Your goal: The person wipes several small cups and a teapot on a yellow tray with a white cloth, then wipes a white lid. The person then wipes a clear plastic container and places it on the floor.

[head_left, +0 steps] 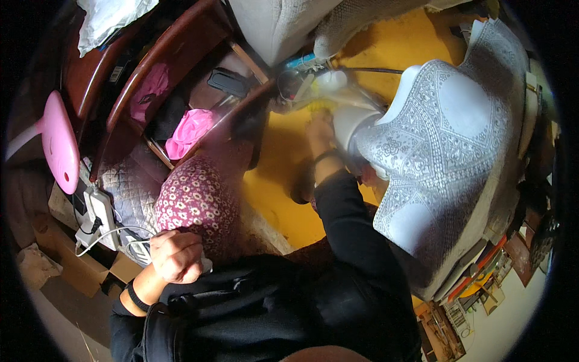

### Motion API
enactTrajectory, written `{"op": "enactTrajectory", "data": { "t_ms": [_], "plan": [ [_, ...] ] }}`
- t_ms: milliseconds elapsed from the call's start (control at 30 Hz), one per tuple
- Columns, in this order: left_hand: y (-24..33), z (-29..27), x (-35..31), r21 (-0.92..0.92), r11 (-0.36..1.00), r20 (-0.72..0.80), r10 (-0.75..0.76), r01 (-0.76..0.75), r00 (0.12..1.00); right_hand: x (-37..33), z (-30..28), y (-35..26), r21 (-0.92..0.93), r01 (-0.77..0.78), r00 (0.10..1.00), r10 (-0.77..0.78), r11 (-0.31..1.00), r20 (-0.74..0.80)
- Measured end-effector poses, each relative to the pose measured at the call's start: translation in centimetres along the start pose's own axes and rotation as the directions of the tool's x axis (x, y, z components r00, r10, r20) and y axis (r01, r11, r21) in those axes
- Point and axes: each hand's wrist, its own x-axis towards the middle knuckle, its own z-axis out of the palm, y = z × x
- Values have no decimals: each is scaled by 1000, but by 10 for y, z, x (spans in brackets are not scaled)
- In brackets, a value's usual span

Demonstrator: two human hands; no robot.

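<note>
My left hand [177,256] is closed in a fist at the lower left, beside my floral-clad knee [199,196]. A bit of something pale shows past its edge; I cannot make out what it is. A white cable [129,229] runs close by the fist. My right hand [319,130] reaches forward and down over the yellow floor [274,181], next to a white rounded container [351,125]. Its fingers are blurred among pale and yellowish items, so whether it grips any of them is hidden.
An open drawer [226,117] at the upper left holds pink cloth [190,131] and a dark case [228,82]. A pink oval object [60,142] stands left, above a white power strip [102,217]. Patterned white cloth [443,136] covers furniture on the right. Grey upholstery [265,27] borders the top.
</note>
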Motion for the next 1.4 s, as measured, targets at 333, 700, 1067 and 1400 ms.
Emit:
{"op": "enactTrajectory", "data": {
  "t_ms": [333,700,1067,1400],
  "plan": [
    [3,6,3,-15,1000,-75,7,-8,997,-35,-22,-4,193,-85,994,96,978,-46],
    [15,4,-13,-184,978,-180,-135,102,974,-169,-142,-62,923,-385,856,-382,-20,349],
    [36,12,27,-270,931,-73,-273,245,959,-333,-267,-103,999,50,634,-773,15,-20],
    [55,32,-5,-551,738,-44,-492,389,870,-370,-254,-96,943,-288,658,-750,-166,70]
  ]
}}
